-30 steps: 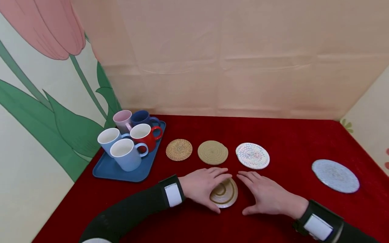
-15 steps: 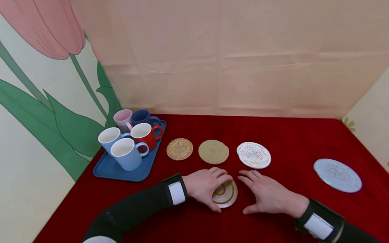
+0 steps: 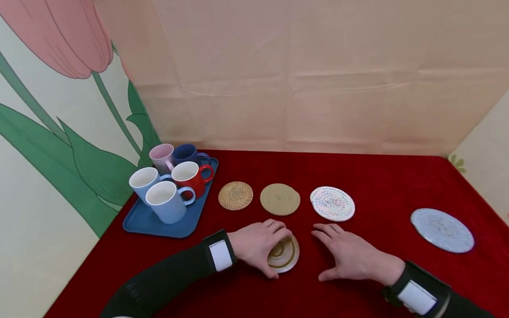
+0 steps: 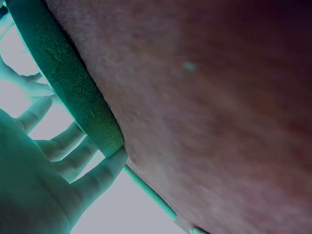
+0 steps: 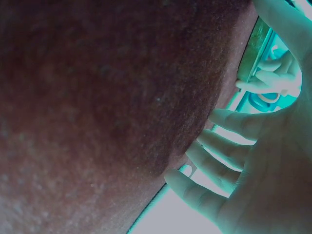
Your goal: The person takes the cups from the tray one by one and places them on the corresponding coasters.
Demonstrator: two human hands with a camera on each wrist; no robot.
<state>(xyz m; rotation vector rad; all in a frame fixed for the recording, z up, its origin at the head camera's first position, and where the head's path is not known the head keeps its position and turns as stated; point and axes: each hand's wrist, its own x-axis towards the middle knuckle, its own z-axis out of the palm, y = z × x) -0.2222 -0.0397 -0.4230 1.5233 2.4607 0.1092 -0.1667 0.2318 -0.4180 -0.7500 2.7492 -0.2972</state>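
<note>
On the red cloth lies a round, shiny coaster with a brown spiral. My left hand holds it from the left, thumb at its near edge and fingers curled over the far side, covering part of it. In the left wrist view, the fingers reach to the edge of a flat, round thing, tinted green. To the right of the coaster, apart from it, my right hand rests on the cloth with fingers spread and nothing in its grasp; its fingertips touch the cloth in the right wrist view.
Behind the hands lie a brown woven coaster, a tan one and a white patterned one. A pale blue round mat lies at far right. At left, a blue tray holds several mugs.
My left hand has slid a little to the left over the last half second, and the spiral coaster has moved with it. The right hand stays where it was.
</note>
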